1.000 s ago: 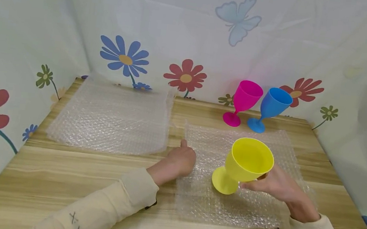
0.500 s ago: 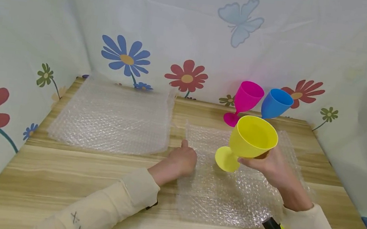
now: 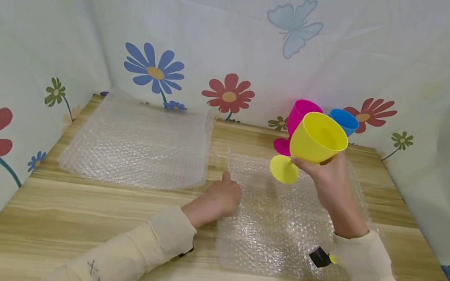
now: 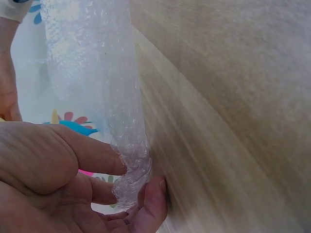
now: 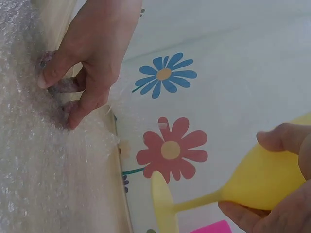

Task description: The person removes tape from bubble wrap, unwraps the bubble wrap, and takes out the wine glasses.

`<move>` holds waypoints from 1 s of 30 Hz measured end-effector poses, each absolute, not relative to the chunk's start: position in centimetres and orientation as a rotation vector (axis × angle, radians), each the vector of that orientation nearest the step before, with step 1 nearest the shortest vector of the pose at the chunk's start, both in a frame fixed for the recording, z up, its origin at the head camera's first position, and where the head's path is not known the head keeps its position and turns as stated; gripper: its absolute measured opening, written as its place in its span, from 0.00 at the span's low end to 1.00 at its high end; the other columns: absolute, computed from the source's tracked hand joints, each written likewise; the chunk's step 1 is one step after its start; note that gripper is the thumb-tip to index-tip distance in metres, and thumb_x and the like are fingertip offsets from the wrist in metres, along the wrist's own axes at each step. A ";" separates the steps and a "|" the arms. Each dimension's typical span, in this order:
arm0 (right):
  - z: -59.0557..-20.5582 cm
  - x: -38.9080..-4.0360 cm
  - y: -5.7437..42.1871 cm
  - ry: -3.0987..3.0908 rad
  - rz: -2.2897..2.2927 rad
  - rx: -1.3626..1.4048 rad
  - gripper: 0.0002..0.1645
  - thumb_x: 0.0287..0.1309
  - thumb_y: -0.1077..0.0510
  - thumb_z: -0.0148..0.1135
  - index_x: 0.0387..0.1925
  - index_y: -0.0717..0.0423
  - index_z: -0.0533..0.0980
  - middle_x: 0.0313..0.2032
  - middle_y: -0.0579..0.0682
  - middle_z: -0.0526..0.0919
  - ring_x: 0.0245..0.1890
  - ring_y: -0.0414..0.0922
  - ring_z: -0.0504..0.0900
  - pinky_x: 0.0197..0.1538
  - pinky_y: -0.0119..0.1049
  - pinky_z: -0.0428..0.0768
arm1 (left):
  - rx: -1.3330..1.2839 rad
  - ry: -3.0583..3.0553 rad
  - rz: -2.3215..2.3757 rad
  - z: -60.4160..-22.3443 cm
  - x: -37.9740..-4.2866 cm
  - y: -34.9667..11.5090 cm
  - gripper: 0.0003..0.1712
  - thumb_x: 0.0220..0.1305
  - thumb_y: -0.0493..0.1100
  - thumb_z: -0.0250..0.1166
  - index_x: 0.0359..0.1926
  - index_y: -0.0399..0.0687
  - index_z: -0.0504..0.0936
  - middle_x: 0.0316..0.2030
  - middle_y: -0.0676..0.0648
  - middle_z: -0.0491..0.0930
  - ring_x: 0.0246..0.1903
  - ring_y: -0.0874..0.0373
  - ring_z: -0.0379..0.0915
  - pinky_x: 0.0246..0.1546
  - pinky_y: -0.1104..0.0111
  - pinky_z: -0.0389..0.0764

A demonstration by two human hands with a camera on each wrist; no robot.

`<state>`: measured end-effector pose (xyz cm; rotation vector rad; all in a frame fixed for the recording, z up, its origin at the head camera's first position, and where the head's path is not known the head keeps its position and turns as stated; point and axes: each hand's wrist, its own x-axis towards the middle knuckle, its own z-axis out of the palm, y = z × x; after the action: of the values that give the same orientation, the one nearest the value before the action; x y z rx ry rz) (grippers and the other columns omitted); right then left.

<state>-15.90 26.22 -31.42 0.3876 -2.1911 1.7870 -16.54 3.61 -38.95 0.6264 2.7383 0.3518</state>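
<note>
My right hand point(image 3: 331, 186) grips a yellow plastic goblet point(image 3: 319, 138) by the lower bowl, lifted above the table. The goblet tilts, its foot point(image 3: 283, 169) toward the left and its mouth up. In the right wrist view, thumb and fingers lie on either side of the yellow bowl point(image 5: 265, 174). My left hand point(image 3: 221, 198) is at the left edge of a bubble wrap sheet point(image 3: 271, 244) spread on the table. The left wrist view shows its fingers pinching the crumpled edge of the bubble wrap point(image 4: 133, 174).
A magenta goblet point(image 3: 301, 110) and a blue goblet point(image 3: 344, 121) stand at the back right, partly hidden behind the yellow one. Another bubble wrap sheet point(image 3: 140, 144) lies at the back left of the wooden table point(image 3: 115, 207). Flower-printed curtains point(image 3: 205, 30) enclose the table.
My right hand has raised the yellow goblet from low over the bubble wrap, moving it back toward the other goblets, which it now overlaps. My left hand has stayed put.
</note>
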 end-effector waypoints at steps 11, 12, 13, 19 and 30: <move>-30.2 -18.0 24.4 -2.128 1.793 0.298 0.36 0.56 0.69 0.75 0.62 0.50 0.70 0.52 0.57 0.78 0.50 0.55 0.77 0.53 0.40 0.81 | 0.628 2.752 0.363 -38.9 -16.6 3.6 0.10 0.72 0.32 0.55 0.37 0.34 0.83 0.46 0.36 0.70 0.25 0.50 0.71 0.24 0.61 0.79; -30.2 -18.3 24.2 -2.117 1.799 0.304 0.36 0.56 0.69 0.75 0.63 0.50 0.70 0.52 0.57 0.78 0.51 0.55 0.77 0.54 0.41 0.81 | 0.625 2.750 0.370 -38.9 -16.5 3.6 0.10 0.72 0.32 0.55 0.37 0.34 0.82 0.45 0.37 0.69 0.25 0.50 0.71 0.25 0.61 0.79; -30.2 -18.6 24.1 -2.108 1.808 0.306 0.36 0.56 0.69 0.75 0.63 0.50 0.70 0.53 0.57 0.78 0.51 0.55 0.77 0.54 0.42 0.81 | 0.621 2.748 0.375 -38.9 -16.5 3.6 0.10 0.72 0.32 0.55 0.36 0.34 0.82 0.45 0.37 0.69 0.25 0.50 0.71 0.24 0.61 0.79; -30.5 -20.4 23.2 -2.086 1.820 0.279 0.39 0.55 0.68 0.76 0.64 0.48 0.68 0.53 0.55 0.77 0.53 0.54 0.77 0.55 0.44 0.81 | 0.601 2.739 0.372 -38.9 -16.5 3.6 0.10 0.72 0.32 0.55 0.36 0.35 0.82 0.46 0.36 0.69 0.25 0.50 0.71 0.24 0.62 0.78; -31.3 -23.7 21.9 -2.090 1.799 0.218 0.43 0.56 0.68 0.75 0.66 0.46 0.63 0.55 0.51 0.75 0.55 0.51 0.76 0.62 0.51 0.76 | 0.624 2.748 0.325 -38.8 -16.6 3.7 0.08 0.70 0.32 0.57 0.39 0.34 0.82 0.47 0.36 0.70 0.24 0.52 0.70 0.23 0.63 0.78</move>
<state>-23.67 21.88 -31.27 0.2185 -2.0895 1.7987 -16.56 3.69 -38.80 0.6244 2.7484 0.3252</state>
